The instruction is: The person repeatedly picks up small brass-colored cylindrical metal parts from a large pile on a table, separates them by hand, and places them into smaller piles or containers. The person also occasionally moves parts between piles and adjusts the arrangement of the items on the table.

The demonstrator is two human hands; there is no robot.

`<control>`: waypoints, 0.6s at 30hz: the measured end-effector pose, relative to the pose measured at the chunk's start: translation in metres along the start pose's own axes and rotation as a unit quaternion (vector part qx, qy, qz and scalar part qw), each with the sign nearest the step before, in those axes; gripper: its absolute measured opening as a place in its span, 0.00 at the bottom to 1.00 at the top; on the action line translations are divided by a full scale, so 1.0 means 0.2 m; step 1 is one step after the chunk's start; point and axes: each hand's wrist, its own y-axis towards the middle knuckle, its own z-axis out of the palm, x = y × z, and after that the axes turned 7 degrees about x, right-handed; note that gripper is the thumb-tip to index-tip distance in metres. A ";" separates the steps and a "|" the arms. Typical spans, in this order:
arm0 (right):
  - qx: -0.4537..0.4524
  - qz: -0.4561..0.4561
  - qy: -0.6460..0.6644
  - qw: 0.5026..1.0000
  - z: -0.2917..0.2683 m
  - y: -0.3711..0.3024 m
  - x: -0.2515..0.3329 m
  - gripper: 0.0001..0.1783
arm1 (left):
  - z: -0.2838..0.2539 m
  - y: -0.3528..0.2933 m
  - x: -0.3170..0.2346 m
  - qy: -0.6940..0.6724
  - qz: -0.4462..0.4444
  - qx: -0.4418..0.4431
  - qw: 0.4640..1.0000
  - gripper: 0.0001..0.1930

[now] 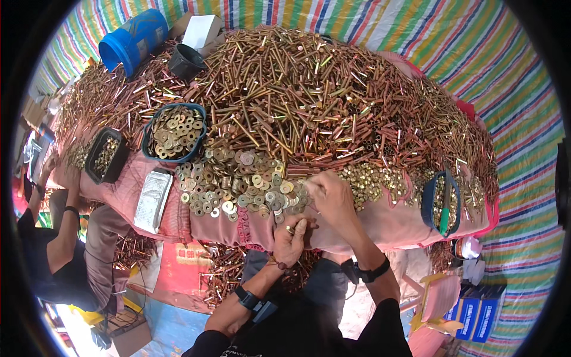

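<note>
My left hand [291,239] is closed at the near edge of the pink cloth, just below a spread of flat metal washers [238,185]. A small brass-coloured piece shows at its fingers, too small to name. My right hand [333,199] is curled, fingers bent inward, between the washers and a heap of small brass-coloured nuts [363,181]. Whatever its fingertips hold is hidden. Beyond both hands rises a large mound of long copper-coloured bolts [297,95]. A dark blue basin [174,132] full of washers stands left of my hands.
A silver foil-wrapped block [153,201] lies at left, beside a dark tub of nuts [106,156]. At right, a blue basket [441,202] holds nuts and a green-handled tool [445,215]. A blue bucket [132,43] lies on the mound. Another person's arm [64,229] works at far left.
</note>
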 end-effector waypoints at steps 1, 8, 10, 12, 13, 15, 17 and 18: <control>-0.036 -0.023 -0.028 0.999 0.03 0.07 0.00 0.11 | 0.00 0.00 0.01 -0.004 -0.001 0.005 1.000 0.12; -0.002 0.038 -0.143 0.989 0.24 0.35 0.02 0.27 | -0.01 0.01 0.01 0.010 -0.029 0.023 0.999 0.11; 0.038 0.054 -0.171 0.983 0.27 0.38 0.03 0.26 | -0.01 0.01 0.00 0.014 -0.026 0.021 0.999 0.11; 0.049 0.058 -0.196 0.978 0.30 0.43 0.05 0.23 | 0.00 0.01 -0.01 0.028 -0.010 0.017 0.999 0.10; 0.055 0.061 -0.218 0.972 0.30 0.45 0.05 0.22 | 0.00 0.01 -0.01 0.044 0.005 0.014 0.999 0.10; 0.043 0.035 -0.246 0.968 0.31 0.47 0.05 0.22 | 0.00 0.02 -0.01 0.056 0.017 0.013 0.998 0.09; 0.030 -0.021 -0.279 0.960 0.29 0.45 0.04 0.19 | 0.00 0.01 -0.01 0.036 0.013 0.022 0.999 0.09; 0.040 -0.023 -0.292 0.955 0.27 0.43 0.03 0.18 | 0.00 0.02 0.00 0.056 0.021 0.019 0.998 0.09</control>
